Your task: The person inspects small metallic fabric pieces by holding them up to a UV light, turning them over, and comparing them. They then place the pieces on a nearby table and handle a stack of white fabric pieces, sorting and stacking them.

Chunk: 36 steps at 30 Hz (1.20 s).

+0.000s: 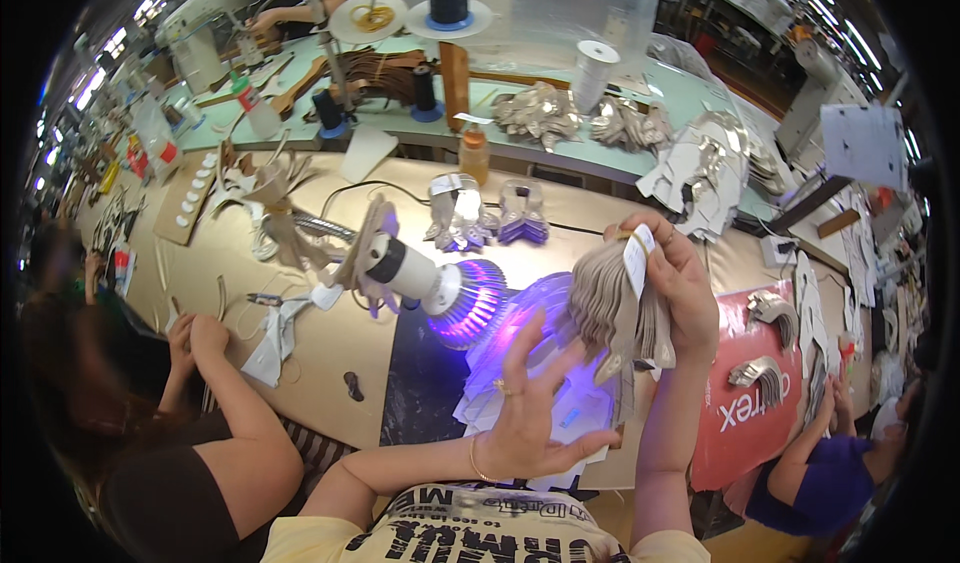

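My right hand (690, 288) is raised, its fingers closed around the top of a bundle of leather pieces (605, 298). The pieces are beige-grey, thin and curved, stacked with their ends hanging down, and a white paper slip (637, 258) lies against them. My left hand (530, 398) is held just below and left of the bundle, palm up, with fingers spread and nothing in it. Whether its fingertips touch the hanging ends I cannot tell. Behind the left hand, a lamp (467, 303) casts purple light onto white cut pieces (490, 383).
Two small leather bundles (460, 213) stand behind the lamp, near an orange-brown bottle (474, 158). On the right, a red board (745, 403) bears two curved stacks. More silvery pieces (540, 113) lie on the green shelf (390, 138). Other people sit close at left and right.
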Available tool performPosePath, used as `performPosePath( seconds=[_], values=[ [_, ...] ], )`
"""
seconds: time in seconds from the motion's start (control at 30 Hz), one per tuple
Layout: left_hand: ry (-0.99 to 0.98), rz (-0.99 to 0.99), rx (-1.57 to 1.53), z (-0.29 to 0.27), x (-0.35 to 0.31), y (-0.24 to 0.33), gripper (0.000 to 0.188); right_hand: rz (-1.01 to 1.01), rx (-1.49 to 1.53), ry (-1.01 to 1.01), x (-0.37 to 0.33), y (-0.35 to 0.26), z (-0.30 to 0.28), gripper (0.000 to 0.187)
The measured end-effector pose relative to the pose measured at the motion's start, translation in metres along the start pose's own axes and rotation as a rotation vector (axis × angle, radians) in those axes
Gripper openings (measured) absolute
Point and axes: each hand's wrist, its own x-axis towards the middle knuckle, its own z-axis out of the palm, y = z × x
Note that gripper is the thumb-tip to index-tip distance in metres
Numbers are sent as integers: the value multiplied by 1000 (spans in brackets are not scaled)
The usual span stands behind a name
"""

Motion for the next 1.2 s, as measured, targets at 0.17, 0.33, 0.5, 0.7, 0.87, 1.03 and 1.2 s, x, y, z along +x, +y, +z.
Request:
performPosePath(
  seconds=[0.17, 0.33, 0.5, 0.7, 0.87, 1.03, 1.2],
  values=[
    [-150, -270, -242, 17, 29, -17, 110, -61, -263, 208, -36, -20, 10, 35],
    [-329, -664, -830, 36, 46, -46, 59, -119, -380, 285, -35, -17, 8, 32],
    [-220, -676, -822, 35, 36, -57, 34, -87, -359, 253, -25, -3, 1, 31],
    [-197, -712, -854, 31, 30, -56, 37, -84, -329, 248, -23, 5, 2, 30],
    [-213, -730, -829, 28, 22, -47, 42, -48, -313, 259, -30, 6, 3, 29],
    [-155, -640, -713, 22, 1, -33, 50, -46, -321, 308, -44, 14, 6, 29],
    [-115, -535, -238, -22, -57, -19, 30, 103, -210, 263, -65, 35, -2, 26]
  ],
)
